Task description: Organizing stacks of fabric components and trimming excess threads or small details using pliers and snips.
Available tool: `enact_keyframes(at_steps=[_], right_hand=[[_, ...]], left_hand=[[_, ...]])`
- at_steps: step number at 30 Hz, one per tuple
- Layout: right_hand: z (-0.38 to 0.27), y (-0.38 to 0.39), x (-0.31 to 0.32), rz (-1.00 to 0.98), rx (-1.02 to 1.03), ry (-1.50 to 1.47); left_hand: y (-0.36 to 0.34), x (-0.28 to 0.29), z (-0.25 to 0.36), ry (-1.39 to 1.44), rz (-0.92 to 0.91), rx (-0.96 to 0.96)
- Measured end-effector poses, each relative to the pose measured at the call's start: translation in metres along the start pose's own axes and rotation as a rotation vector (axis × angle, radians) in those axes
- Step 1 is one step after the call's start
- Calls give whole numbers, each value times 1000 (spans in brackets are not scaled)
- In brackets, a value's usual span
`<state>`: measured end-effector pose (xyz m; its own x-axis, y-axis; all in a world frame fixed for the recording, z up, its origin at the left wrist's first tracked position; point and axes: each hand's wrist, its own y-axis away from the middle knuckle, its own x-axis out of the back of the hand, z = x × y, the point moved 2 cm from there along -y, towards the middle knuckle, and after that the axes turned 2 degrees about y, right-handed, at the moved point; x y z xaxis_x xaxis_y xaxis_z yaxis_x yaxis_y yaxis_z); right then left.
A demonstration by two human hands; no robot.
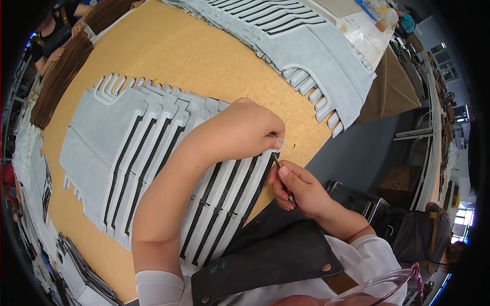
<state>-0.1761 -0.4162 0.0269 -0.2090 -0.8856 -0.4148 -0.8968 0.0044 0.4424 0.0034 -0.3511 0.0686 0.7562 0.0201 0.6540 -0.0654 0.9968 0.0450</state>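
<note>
Overlapping grey leather-like panels (102,132) with black strips fan across the board in front of me. My left hand (252,127) reaches over them, its fingers pinched on the top corner of the nearest grey panel (240,196). Just below, my right hand (301,188) is closed around a thin tool (277,162) with a dark, narrow tip and a bit of red near the grip. That tip meets the end of the panel's outermost black strip, close to my left fingertips. The tool's exact kind is mostly hidden by my fingers.
Another row of grey panels (326,56) lies along the far edge of the tan board (199,56). Dark brown bundles (66,76) and a person's arms are at the far left. A stack of grey pieces (87,270) sits lower left. Black cases (357,201) stand beyond the right edge.
</note>
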Motion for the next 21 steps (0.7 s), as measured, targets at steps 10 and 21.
enact_keyframes(at_steps=[10,21], right_hand=[[0,-1,1,7,23,60],[2,-1,1,32,23,69]], left_hand=[[0,0,0,19,6,13],[0,0,0,27,-1,16]])
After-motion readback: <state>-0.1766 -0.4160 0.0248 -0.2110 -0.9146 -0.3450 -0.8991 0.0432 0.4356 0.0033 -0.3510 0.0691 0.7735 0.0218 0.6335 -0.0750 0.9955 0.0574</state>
